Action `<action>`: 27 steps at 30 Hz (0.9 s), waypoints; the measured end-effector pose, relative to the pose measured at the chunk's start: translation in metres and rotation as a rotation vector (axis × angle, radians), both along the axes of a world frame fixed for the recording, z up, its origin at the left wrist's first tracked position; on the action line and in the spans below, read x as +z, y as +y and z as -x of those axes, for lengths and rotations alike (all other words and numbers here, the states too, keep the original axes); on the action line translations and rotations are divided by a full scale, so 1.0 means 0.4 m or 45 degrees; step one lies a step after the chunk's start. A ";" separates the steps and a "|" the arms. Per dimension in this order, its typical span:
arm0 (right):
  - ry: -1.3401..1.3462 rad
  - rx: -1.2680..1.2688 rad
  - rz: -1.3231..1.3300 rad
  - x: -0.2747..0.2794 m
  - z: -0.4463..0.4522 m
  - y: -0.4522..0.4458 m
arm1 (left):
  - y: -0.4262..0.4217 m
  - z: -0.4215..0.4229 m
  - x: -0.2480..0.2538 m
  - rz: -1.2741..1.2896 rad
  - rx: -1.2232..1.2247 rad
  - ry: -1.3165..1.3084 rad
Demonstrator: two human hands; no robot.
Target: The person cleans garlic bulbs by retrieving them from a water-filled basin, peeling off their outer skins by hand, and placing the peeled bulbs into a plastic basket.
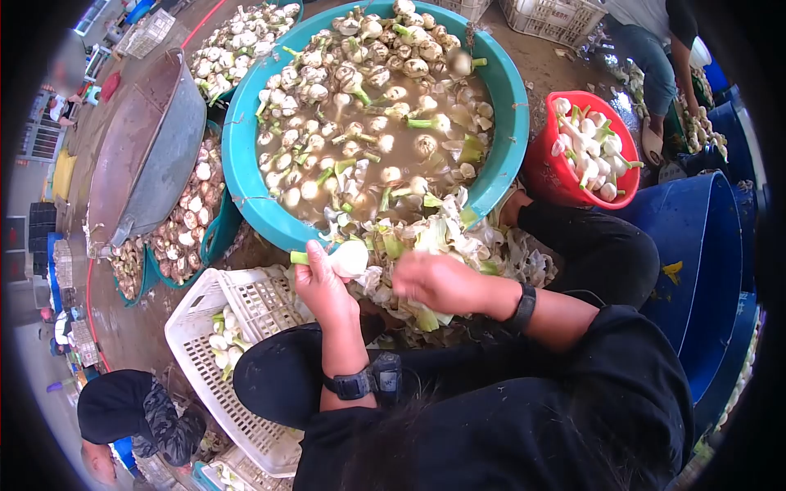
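Observation:
My left hand (326,286) is closed around a white garlic bulb (350,259), its green stem end poking out to the left past my thumb. Just to the right, my right hand (438,282) has its fingers curled and blurred; whether anything is in them is hidden. Both hands are over a heap of peeled husks (438,233) at the near edge of a big green tub (240,155). Muddy water and many garlic bulbs (377,123) fill the tub.
A white crate (266,307) with some bulbs stands at my left, a red basket (561,176) of clean bulbs at the right. Blue barrels (679,245) are beyond my knee. A metal wheelbarrow (164,139) is far left. Other people (123,409) work at lower left and upper right.

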State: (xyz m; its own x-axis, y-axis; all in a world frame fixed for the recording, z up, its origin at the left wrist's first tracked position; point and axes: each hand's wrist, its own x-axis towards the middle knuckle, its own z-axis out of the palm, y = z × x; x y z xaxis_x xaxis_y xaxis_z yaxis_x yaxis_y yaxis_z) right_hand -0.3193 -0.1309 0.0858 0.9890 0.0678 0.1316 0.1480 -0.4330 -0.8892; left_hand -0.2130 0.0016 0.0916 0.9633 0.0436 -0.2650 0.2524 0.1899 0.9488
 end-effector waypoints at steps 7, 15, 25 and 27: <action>-0.258 -0.118 -0.090 0.046 -0.118 0.003 | 0.004 0.018 -0.004 -0.417 -0.190 -0.437; 0.052 -0.222 0.375 -0.005 -0.003 0.027 | 0.017 -0.004 0.004 -0.163 0.051 -0.119; 0.228 -0.371 -0.272 0.033 -0.119 0.014 | 0.022 0.026 -0.034 -0.633 -0.082 -1.008; 0.519 -0.198 -0.128 -0.010 -0.080 0.011 | 0.016 0.027 -0.027 -0.574 -0.047 -0.914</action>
